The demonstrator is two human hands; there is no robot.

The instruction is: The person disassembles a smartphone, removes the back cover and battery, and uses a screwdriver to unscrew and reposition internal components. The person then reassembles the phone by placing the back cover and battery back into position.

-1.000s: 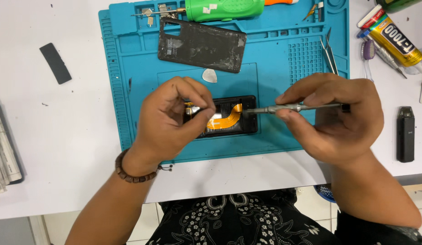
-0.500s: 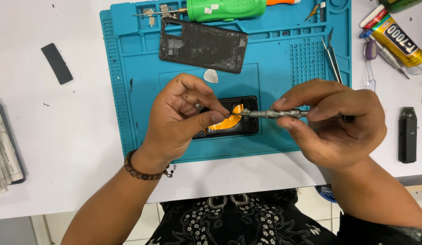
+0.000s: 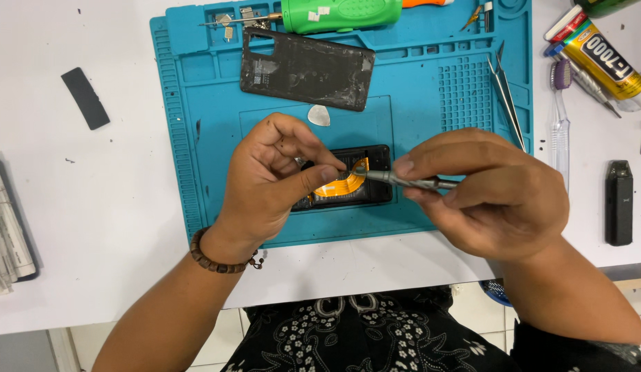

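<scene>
An opened black phone (image 3: 365,189) lies on the blue work mat (image 3: 196,138), with an orange flex cable (image 3: 341,184) showing inside. My left hand (image 3: 272,182) covers the phone's left part and its thumb presses on the flex cable. My right hand (image 3: 492,193) grips a thin metal tool (image 3: 403,180) like a pen. The tool's tip touches the phone's upper middle, next to the flex cable. The phone's left end is hidden under my left hand.
A black back cover (image 3: 307,69) and a white pick (image 3: 319,116) lie on the mat above the phone. A green tool (image 3: 341,14) rests at the mat's top, tweezers (image 3: 506,96) at its right. A glue tube (image 3: 603,58), a toothbrush (image 3: 560,117) and a small black device (image 3: 618,203) lie right.
My right hand has moved left with the tool, so its tip now sits closer to my left thumb. My left hand has stayed on the phone, fingers shifted slightly.
</scene>
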